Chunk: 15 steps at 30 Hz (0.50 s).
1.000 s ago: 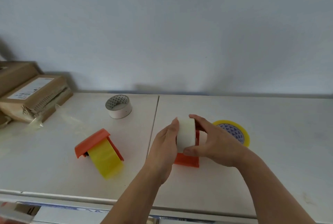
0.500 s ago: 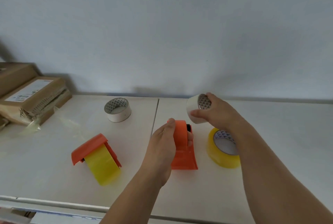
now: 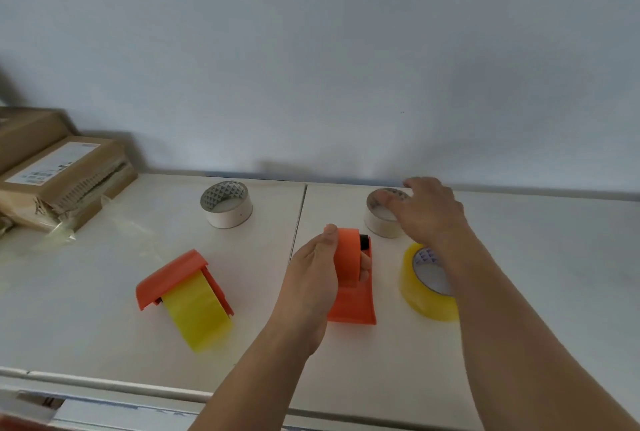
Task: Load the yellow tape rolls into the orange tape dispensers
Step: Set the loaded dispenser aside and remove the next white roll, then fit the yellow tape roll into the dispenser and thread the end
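At the desk's [image 3: 104, 292] centre, the left hand [image 3: 313, 278] grips an empty orange tape dispenser [image 3: 351, 278], fingers closed around its curved top. At 1 o'clock from it, the right hand [image 3: 427, 212] hovers over a spent white tape core [image 3: 382, 219], fingers spread and loose, holding nothing. A yellow tape roll [image 3: 424, 292] stands at 3 o'clock, just beside the dispenser. At 9 o'clock lies a second dispenser [image 3: 173, 280] loaded with yellow tape; another white core [image 3: 227, 203] sits at 11 o'clock.
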Motion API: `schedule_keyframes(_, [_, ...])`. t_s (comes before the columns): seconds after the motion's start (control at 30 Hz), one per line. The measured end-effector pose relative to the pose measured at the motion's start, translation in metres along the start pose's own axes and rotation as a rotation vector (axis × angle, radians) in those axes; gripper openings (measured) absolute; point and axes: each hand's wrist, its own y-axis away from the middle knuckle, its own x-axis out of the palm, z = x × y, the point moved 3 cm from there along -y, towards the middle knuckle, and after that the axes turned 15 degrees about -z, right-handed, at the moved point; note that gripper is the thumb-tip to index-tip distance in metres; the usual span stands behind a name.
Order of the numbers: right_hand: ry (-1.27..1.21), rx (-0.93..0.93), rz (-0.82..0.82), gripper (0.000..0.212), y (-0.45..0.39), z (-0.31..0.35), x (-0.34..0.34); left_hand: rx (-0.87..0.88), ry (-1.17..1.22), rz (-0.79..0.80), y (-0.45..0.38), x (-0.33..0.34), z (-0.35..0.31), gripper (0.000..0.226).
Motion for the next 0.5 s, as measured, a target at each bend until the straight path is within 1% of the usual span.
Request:
schedule_keyframes(0.07, [-0.08,0.008,-0.02,0.055,0.03,-0.011,-0.019,0.015,-0.008,-0.009,-0.001,0.0,0.003,0.056])
schedule_keyframes(0.17, [0.004,0.02,0.002,0.04,0.075,-0.027,-0.029,0.048,-0.023,-0.011,-0.003,0.0,0.006,0.059])
schedule_keyframes(0.33, [0.181,-0.104,0.055,0.038,0.102,-0.039,-0.011,0.077,-0.044,-0.015,-0.003,0.002,0.011,0.06])
schedule_keyframes(0.43, [0.164,-0.096,0.018,0.037,0.105,-0.042,-0.01,0.078,-0.033,-0.006,-0.002,0.002,0.011,0.06])
schedule_keyframes(0.5, [0.1,-0.074,-0.024,0.039,0.108,-0.044,-0.014,0.08,-0.033,-0.005,-0.002,0.002,0.011,0.061])
